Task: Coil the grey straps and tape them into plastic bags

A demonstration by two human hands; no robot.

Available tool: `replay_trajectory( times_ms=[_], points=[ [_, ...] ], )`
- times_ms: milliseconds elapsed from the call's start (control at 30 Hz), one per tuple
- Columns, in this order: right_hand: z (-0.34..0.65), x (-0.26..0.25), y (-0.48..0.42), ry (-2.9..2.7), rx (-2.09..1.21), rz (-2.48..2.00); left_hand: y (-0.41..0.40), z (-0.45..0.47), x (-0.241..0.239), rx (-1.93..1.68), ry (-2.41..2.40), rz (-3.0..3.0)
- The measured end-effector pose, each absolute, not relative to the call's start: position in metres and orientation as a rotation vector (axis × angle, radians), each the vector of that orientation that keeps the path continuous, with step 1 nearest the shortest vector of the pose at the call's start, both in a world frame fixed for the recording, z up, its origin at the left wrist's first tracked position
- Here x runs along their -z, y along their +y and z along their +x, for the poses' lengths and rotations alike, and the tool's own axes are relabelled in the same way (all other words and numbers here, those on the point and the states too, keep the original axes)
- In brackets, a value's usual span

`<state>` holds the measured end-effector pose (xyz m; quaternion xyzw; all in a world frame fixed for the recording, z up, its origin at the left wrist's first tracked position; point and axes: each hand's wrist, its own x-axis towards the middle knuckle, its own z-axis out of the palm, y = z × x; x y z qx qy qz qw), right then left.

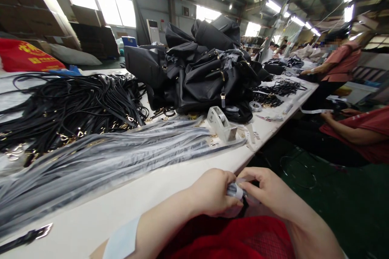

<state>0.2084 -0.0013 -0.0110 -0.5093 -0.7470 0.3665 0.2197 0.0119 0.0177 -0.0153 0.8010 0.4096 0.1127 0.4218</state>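
Stretching out beneath the dispenser [219, 125], the white table [115, 204] carries everything laid out on it. Behind the dispenser rises a heap of black bags [197, 89], some with gold-coloured fittings. Well to its left lies a tangle of black straps [82, 101], metal clips showing along the near side. Wrapped straps [130, 153] in cloudy plastic run leftward from beside it, side by side.

Nearer the camera than the dispenser, the left hand [214, 193] has its fingers curled round a small bundle [234, 190], grey with a white band about it. The right hand [263, 186] meets it there, thumb and forefinger pinched at the bundle's end; I cannot tell exactly what they grasp. Far to the dispenser's left, and nearer, lies a buckle [45, 230].
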Motion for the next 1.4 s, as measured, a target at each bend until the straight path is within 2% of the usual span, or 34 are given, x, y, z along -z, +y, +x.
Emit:
replay_trajectory(
  times_ms=[67,200,300,567,900,1067,1400],
  points=[
    [0.207,0.014,-0.002,-2.116,-0.848,-1.432,0.017,0.013,0.018,-0.330,1.043,2.004],
    [0.195,0.028,-0.007,-2.102,-0.074,-1.359,0.023,0.016,0.026,-0.623,0.997,1.810],
    [0.182,0.039,-0.012,-2.129,0.162,-1.166,0.033,0.015,0.030,-0.850,1.020,1.604],
    [0.174,0.056,-0.013,-2.196,0.116,-1.173,0.043,-0.002,0.012,-0.990,0.979,1.250],
    [0.179,0.024,0.008,-1.941,0.050,-1.095,0.043,-0.003,0.006,-0.924,1.107,1.278],
    [0.178,0.016,0.018,-2.092,0.084,-1.027,0.043,-0.005,0.007,-0.940,1.081,1.487],
    [0.180,0.010,0.023,-2.065,-0.159,-1.058,0.032,-0.006,0.004,-0.831,0.990,1.887]
  ],
)
